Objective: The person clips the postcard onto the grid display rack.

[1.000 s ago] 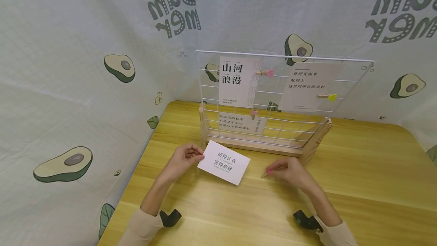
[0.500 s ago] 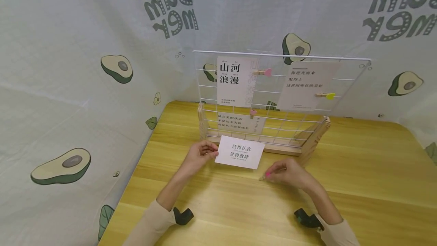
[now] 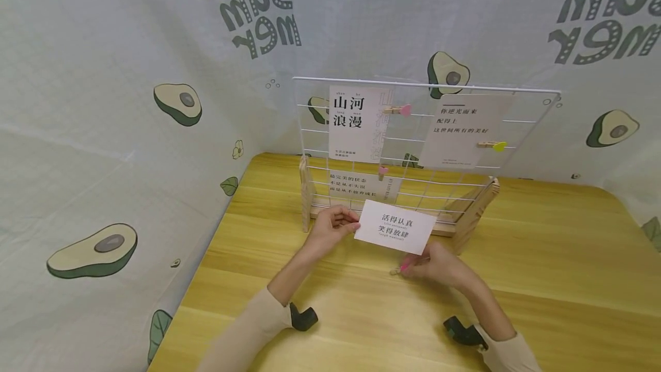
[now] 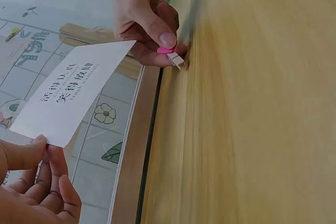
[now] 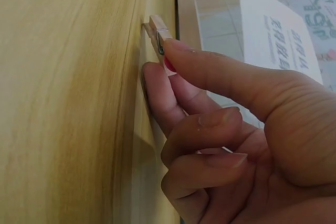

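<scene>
My left hand [image 3: 333, 228] pinches a white printed card [image 3: 396, 227] by its left edge, thumb on the front. The card hangs tilted in front of the lower part of a white wire grid rack [image 3: 428, 188]. Its right end overlaps my right hand [image 3: 439, 263] in the head view. Between right thumb and fingertips I hold a small wooden clothespin [image 5: 160, 32] with a pink end, close over the table. In the left wrist view the pink end [image 4: 165, 50] shows under the thumb.
Clipped to the grid are a tall card [image 3: 356, 136] at upper left, a tilted card [image 3: 459, 142] at right and a wide card [image 3: 356, 188] below. Wooden feet [image 3: 475, 211] hold the rack on the wooden table [image 3: 558, 257]. A printed curtain [image 3: 361, 22] hangs behind.
My left hand has carried the card right and up across the rack's front, toward my right hand. The right hand with the clothespin has stayed almost in place.
</scene>
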The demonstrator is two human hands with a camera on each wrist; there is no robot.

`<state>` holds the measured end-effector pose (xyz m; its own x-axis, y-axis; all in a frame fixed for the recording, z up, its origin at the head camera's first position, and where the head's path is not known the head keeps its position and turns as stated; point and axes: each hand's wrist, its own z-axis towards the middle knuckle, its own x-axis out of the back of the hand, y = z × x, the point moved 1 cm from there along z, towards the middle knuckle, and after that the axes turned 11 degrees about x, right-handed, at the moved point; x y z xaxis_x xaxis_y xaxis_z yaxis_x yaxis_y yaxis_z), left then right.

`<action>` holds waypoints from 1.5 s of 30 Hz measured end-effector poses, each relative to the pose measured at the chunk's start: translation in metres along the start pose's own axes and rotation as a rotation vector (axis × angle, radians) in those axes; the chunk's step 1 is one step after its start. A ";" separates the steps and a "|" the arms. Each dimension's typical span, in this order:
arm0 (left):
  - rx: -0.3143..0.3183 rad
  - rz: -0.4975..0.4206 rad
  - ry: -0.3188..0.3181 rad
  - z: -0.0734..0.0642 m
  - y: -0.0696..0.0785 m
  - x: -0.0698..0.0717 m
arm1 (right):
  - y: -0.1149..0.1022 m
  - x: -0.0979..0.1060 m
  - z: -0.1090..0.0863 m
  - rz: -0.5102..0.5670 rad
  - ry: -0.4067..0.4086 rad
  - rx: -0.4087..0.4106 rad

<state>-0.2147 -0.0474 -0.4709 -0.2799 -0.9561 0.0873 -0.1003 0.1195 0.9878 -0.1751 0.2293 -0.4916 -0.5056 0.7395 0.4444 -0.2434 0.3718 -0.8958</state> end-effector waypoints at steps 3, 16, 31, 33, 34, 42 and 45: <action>-0.025 -0.012 0.025 0.007 0.003 -0.011 | 0.003 0.001 -0.002 0.060 0.015 0.032; -0.096 -0.016 0.144 0.021 0.021 -0.027 | 0.007 0.000 -0.002 0.099 0.039 -0.019; -0.158 -0.074 0.181 0.026 0.022 -0.046 | 0.003 0.003 -0.003 0.088 -0.025 -0.109; -0.163 -0.072 0.191 0.027 0.022 -0.051 | 0.002 0.002 -0.003 0.087 -0.027 -0.105; -0.166 -0.073 0.195 0.028 0.022 -0.054 | 0.001 0.002 -0.003 0.085 -0.027 -0.107; -0.163 -0.068 0.233 0.034 0.024 -0.071 | 0.002 0.003 -0.003 0.074 -0.030 -0.079; -0.157 -0.051 0.266 0.036 0.024 -0.074 | 0.003 0.003 -0.004 0.074 -0.040 -0.062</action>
<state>-0.2305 0.0354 -0.4578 -0.0162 -0.9988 0.0470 0.0463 0.0462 0.9979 -0.1745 0.2351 -0.4930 -0.5536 0.7436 0.3750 -0.1531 0.3517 -0.9235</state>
